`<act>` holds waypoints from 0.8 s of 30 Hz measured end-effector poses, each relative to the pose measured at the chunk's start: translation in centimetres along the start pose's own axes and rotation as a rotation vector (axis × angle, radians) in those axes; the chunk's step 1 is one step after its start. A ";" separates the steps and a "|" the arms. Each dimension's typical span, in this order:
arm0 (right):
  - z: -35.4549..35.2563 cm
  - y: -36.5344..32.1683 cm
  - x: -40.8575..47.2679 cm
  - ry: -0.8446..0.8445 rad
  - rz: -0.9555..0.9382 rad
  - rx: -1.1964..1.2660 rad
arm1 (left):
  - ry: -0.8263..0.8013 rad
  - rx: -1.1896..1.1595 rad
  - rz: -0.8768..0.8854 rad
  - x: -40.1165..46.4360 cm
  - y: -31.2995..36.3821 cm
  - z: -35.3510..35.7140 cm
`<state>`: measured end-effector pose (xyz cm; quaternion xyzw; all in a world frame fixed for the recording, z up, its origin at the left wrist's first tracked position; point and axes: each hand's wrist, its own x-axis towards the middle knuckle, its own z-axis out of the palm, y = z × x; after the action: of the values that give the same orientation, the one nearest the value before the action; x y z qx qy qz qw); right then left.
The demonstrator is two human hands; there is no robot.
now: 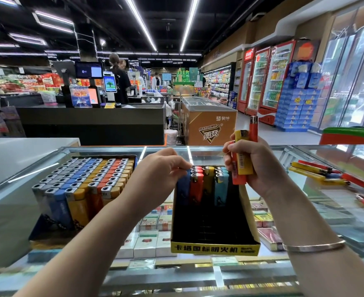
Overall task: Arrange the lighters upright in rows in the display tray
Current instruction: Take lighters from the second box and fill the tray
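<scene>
A black display tray (214, 248) with a yellow printed front stands on the glass counter. At its far end several lighters stand upright in rows: blue, red (196, 186), yellow and light blue. My left hand (164, 170) pinches the top of the blue lighter (183, 190) in the leftmost row. My right hand (257, 162) hovers above the tray's right side and grips a bunch of lighters (244, 159): a yellow one, an orange one and a taller red one.
A full tray of upright lighters (84, 187) stands to the left on the glass counter (318, 213). Loose long lighters (318, 173) in yellow and red lie to the right. Cigarette packs show under the glass. A checkout desk, a freezer and people stand behind.
</scene>
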<state>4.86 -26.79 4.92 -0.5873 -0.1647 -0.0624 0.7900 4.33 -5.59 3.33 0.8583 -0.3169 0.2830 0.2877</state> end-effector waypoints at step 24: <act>1.4 0.4 -0.4 -0.379 -0.005 -0.105 | -0.011 -0.221 -0.051 -0.4 0.6 0.8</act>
<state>4.36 -25.37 4.83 -0.6285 -0.3087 0.0389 0.7129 3.93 -6.34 2.70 0.8307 -0.3256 0.2342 0.3861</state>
